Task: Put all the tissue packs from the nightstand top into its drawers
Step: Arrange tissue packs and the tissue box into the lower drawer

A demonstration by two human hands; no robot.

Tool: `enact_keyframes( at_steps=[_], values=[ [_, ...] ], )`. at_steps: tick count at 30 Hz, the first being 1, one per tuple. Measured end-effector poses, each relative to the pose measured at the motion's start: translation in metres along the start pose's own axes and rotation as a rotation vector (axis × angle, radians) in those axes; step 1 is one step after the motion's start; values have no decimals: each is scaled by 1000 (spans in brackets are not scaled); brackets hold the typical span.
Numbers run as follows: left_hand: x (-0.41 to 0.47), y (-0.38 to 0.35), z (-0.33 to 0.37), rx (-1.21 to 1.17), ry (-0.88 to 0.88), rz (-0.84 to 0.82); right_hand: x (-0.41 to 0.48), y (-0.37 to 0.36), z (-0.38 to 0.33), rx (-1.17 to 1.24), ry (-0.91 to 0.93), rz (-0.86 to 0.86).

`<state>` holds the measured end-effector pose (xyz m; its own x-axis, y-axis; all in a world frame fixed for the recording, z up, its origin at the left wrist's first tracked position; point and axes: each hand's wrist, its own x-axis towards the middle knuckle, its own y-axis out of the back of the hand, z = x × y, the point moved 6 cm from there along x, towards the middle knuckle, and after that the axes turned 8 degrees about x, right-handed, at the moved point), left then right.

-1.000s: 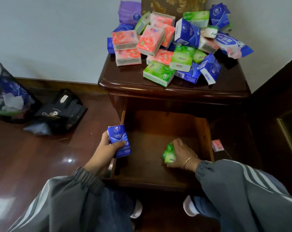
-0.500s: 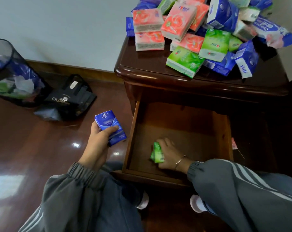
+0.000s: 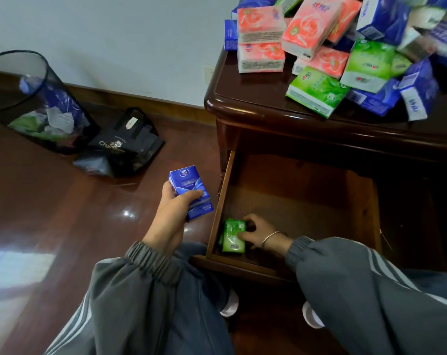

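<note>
Open drawer [image 3: 294, 198], R hand [image 3: 259, 231] pinching green pack [image 3: 232, 238] lengthwise front-to-back, L hand [image 3: 172, 212] gripping blue pack [image 3: 188, 181] end-up

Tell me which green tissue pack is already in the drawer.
The small green pack the right hand grips in the drawer; the others lie atop the nightstand.

The nightstand [image 3: 255, 108] is dark reddish-brown, its drawer [image 3: 294, 196] a paler orange-brown inside. On top, pink packs [image 3: 261, 20] bear rose prints among green packs [image 3: 317, 92] and blue packs [image 3: 381, 17]. A single blue pack [image 3: 185, 180] shows white swirls, a small green pack [image 3: 231, 239] white lettering. The sleeves [image 3: 140, 285] are grey with pale stripes.
</note>
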<state>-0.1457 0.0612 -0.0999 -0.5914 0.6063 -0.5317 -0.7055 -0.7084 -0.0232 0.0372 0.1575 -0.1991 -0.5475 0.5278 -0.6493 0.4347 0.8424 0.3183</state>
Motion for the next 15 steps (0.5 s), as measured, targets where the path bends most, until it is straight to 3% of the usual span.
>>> enact_keyframes(
  at_steps=[4,9,11,13,15],
  values=[
    [-1,-4,-1,-2,16,-17,-2,-13,-14,-186,55,78],
    [-7,-17,2,9,11,-87,-17,-15,-19,-275,29,-117],
    [-12,-26,2,56,3,-158,-26,5,-31,-83,-6,-11],
    [-19,-38,-1,137,-8,-267,-41,30,-50,270,23,126],
    [-28,-51,-6,207,-16,-376,-58,48,-68,519,51,109]
  ],
)
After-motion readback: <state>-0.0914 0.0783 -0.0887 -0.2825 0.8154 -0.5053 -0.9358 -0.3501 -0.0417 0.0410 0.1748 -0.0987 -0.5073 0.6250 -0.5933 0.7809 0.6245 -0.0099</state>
